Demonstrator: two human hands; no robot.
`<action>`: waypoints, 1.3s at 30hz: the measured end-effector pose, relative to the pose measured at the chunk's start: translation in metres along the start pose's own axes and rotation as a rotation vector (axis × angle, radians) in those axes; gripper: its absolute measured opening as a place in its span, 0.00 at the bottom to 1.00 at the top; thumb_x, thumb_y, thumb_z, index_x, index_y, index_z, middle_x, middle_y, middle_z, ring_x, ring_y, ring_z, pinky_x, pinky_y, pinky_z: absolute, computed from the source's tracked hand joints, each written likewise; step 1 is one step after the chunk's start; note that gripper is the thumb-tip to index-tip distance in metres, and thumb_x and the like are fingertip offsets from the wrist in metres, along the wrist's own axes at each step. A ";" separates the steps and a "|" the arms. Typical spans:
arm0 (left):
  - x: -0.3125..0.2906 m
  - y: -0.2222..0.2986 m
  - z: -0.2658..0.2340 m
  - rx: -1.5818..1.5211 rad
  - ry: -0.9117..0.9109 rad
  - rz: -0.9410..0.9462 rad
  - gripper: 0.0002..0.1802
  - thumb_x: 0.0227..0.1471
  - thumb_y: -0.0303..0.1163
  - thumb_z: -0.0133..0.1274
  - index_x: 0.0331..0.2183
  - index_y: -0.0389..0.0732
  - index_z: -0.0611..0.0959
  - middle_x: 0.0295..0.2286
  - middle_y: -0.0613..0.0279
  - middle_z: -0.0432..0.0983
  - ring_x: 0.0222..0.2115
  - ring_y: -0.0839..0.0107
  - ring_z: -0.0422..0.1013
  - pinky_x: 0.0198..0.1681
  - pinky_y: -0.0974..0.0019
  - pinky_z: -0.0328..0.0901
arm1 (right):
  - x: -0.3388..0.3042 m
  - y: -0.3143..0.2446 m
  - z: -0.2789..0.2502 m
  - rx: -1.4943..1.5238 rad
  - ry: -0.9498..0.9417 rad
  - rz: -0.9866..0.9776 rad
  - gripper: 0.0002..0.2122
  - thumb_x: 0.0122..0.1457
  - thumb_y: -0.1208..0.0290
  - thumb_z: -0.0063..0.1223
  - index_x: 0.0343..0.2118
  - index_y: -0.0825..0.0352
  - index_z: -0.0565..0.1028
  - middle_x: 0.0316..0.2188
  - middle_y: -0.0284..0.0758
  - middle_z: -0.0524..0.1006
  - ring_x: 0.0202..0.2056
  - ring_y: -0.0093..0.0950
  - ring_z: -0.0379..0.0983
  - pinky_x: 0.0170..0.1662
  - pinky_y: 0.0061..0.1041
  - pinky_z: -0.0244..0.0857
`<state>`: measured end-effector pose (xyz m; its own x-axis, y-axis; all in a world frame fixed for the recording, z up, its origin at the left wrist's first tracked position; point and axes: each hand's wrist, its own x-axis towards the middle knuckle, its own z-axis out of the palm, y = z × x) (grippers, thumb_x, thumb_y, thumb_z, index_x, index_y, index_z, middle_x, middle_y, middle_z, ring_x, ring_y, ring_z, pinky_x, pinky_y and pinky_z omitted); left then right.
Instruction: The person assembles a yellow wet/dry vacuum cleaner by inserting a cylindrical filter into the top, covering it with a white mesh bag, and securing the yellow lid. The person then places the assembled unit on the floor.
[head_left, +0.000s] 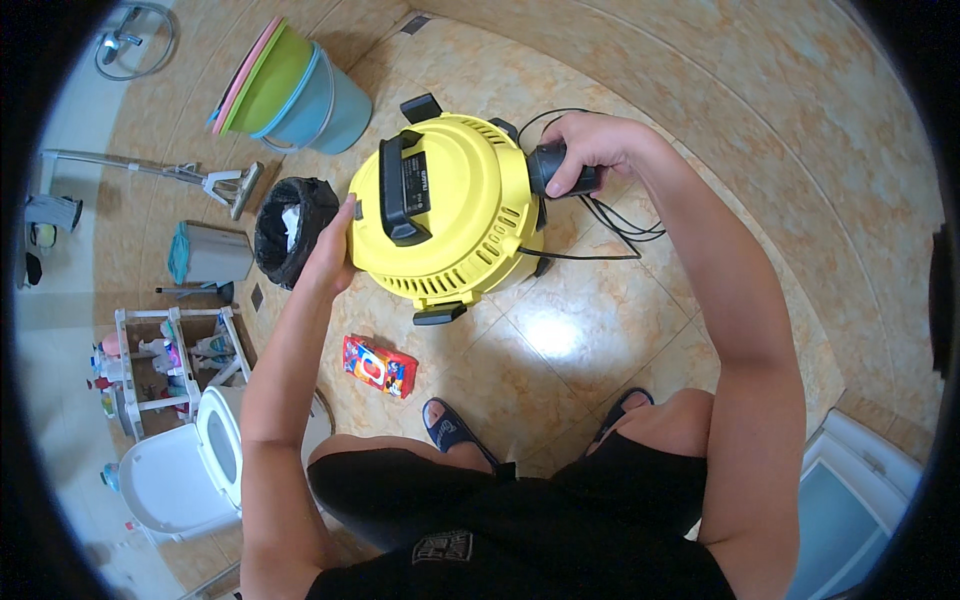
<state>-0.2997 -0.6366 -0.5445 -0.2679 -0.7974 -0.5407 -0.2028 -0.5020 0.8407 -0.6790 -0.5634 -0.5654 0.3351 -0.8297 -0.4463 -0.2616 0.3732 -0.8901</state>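
Observation:
A yellow canister vacuum cleaner (470,190) with a black carrying handle (400,190) on its lid stands on the tiled floor in front of me. My left hand (335,245) is pressed to its left side, the thumb lying along the rim and the fingers partly hidden by the body. On the right side, my right hand (600,150) is closed around a black hose connector (555,172), which meets the canister wall. A black power cord (625,235) loops on the floor beneath that hand. Black latches (440,315) stick out at the lid's edge.
A red wipes packet (380,366) lies near my slippered feet. Along the left stand a black-lined bin (290,230), stacked basins and a blue bucket (335,105), a mop (235,190), a grey bin (215,250), a white shelf rack (180,365) and a toilet (180,480).

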 end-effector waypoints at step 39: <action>-0.072 -0.105 0.050 -0.601 -0.012 0.123 0.32 0.51 0.44 0.56 0.54 0.39 0.68 0.48 0.53 0.72 0.48 0.59 0.71 0.49 0.52 0.69 | 0.156 -0.016 0.009 0.331 0.325 -0.187 0.19 0.56 0.62 0.57 0.32 0.81 0.75 0.26 0.43 0.79 0.27 0.30 0.77 0.30 0.29 0.69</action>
<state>-0.3063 -0.5094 -0.5952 -0.2668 -0.8595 -0.4359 0.3957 -0.5101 0.7637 -0.6145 -0.6949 -0.6218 0.0359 -0.9618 -0.2714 0.0950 0.2736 -0.9571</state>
